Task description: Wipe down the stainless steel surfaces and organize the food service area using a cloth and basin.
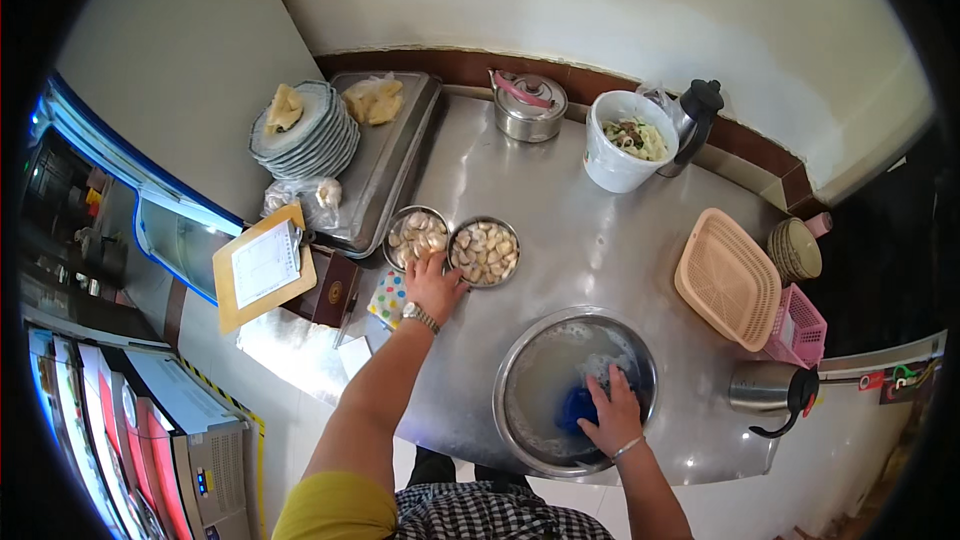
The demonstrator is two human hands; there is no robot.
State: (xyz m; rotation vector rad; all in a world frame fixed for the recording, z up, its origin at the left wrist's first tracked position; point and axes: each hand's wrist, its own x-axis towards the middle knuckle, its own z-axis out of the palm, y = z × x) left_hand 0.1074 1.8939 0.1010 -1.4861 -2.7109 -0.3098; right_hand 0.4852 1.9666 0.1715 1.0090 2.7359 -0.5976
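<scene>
My left hand (435,291), with a metal watch at the wrist, reaches over the near rim of a small steel bowl of garlic cloves (417,236). Its thumb side lies against a second steel bowl of garlic cloves (484,251), just to the right. The fingers are spread; whether the tips press on the rim or the cloves is hard to tell. Over a large steel basin (504,427) of cloudy, foamy water, my right hand (616,414) is held with fingers apart. A blue object (576,409), partly hidden, lies in the water beside it.
Left stand stacked plates (307,135), a steel box (397,142), a clipboard (262,270) and a dark box (330,289). Behind are a kettle (531,120) and a white bucket with food (619,165). Right are a plastic basket (727,277), stacked bowls (795,249) and a steel jug (761,388).
</scene>
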